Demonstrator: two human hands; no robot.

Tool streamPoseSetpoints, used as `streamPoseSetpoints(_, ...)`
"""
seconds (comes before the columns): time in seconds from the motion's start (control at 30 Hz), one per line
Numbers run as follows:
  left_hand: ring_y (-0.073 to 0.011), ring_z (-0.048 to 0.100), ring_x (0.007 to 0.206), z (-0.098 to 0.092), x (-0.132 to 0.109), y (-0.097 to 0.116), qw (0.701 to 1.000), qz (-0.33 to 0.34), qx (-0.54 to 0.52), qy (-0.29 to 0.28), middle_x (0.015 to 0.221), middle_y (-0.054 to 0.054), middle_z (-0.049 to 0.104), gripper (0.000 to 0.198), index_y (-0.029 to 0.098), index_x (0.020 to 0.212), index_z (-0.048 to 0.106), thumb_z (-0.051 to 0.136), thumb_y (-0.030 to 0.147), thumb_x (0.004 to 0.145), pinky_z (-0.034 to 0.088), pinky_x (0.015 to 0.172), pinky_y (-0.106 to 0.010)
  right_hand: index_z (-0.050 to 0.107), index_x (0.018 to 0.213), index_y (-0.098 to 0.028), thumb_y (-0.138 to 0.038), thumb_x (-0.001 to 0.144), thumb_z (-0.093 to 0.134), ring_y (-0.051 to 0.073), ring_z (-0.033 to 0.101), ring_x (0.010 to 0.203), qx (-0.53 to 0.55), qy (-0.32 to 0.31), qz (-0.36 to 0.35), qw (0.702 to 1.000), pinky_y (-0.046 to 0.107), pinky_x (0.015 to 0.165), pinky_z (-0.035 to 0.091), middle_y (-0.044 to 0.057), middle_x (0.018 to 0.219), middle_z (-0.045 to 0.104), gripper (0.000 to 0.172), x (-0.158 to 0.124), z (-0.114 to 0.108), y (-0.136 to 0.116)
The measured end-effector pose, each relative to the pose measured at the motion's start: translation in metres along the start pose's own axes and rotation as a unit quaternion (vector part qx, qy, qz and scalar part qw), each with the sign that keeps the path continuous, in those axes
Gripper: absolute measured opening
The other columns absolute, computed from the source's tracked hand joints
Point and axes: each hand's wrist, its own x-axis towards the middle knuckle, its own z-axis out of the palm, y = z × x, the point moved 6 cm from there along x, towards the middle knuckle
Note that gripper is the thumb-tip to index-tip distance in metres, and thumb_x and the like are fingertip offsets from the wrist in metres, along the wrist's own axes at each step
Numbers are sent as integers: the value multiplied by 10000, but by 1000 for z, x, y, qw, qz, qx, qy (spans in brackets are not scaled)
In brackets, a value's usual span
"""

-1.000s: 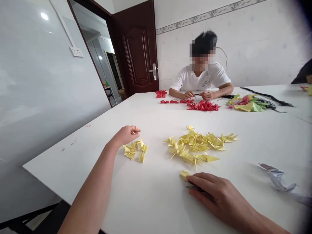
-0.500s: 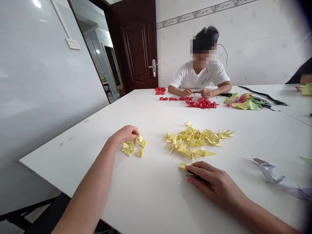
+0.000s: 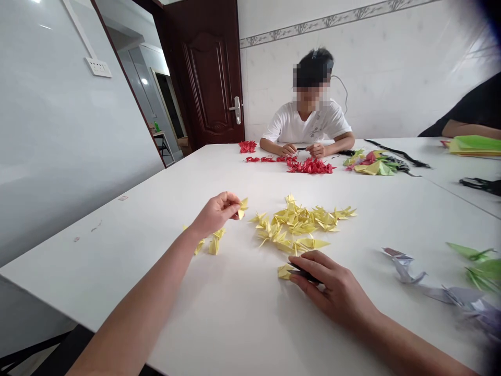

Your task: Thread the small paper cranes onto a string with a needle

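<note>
My left hand (image 3: 217, 213) pinches a yellow paper crane (image 3: 243, 204) just above the table. Beneath that wrist lie a few more yellow cranes (image 3: 215, 244), partly hidden by the arm. Low over the table, my right hand (image 3: 327, 284) is closed around a slim black tool (image 3: 307, 273) whose exact kind is covered by the fingers. At the tool's tip and against the fingertips is another yellow folded piece (image 3: 284, 271). A loose pile of yellow paper cranes (image 3: 301, 219) lies beyond and between the two hands.
Grey-white folded cranes (image 3: 407, 269) and green ones (image 3: 483, 269) lie on the right. Across the white table (image 3: 219, 313), a person in a white shirt (image 3: 309, 122) sits behind red cranes (image 3: 313, 166) and a mixed-colour heap (image 3: 376, 163). Green and yellow paper sheets (image 3: 475, 145) lie far right.
My left hand has lifted a yellow crane from the small left group and moved right with it. My right hand keeps its hold on the black tool. The view has turned slightly right.
</note>
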Motion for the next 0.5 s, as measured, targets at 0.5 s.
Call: streamPoseSetpoints(0.5, -110, 610, 761, 101, -36, 1, 963, -123, -203, -129, 801, -16, 654, 291, 141, 945, 661, 728, 206, 669, 496, 794, -281, 582, 1054, -149, -235, 896, 468, 154, 618, 672, -11, 60, -6, 998, 253, 602, 484, 68, 812, 670, 213, 6, -10, -7)
